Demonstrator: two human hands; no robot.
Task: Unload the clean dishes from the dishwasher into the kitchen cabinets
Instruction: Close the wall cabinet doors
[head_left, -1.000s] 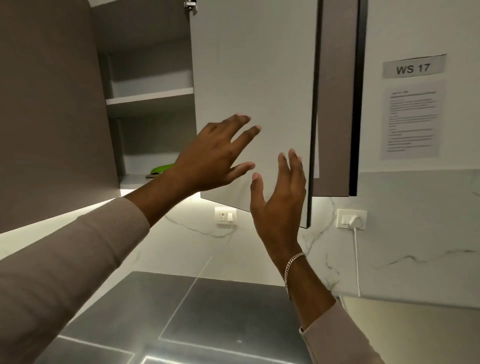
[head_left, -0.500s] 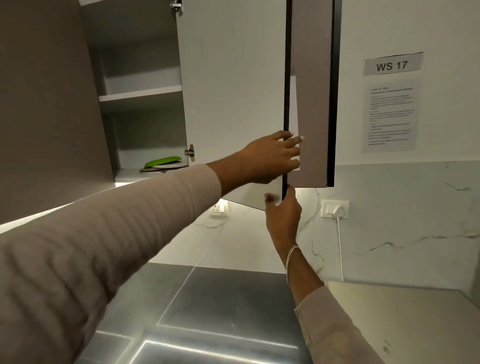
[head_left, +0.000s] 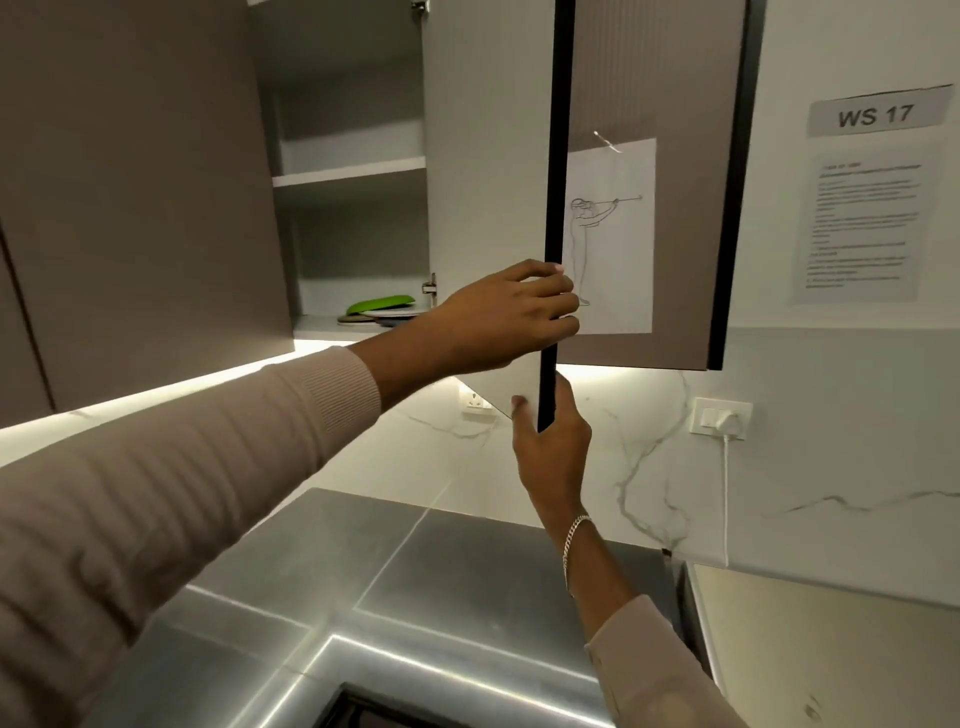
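I see beige ribbed-knit sleeves, left sleeve (head_left: 156, 493) and right sleeve (head_left: 660, 665); behind the right hand (head_left: 550, 447) hangs a bracelet (head_left: 574, 540), probably silver chain.

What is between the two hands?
The black door edge: the left hand grips it above, the right hand holds its bottom corner. Head view.

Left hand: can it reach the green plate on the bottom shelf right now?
Probably yes, once freed. The cabinet door stands open and nothing sits in front of the green plate on the bottom shelf. The left hand grips the door's edge, so it must let go first.
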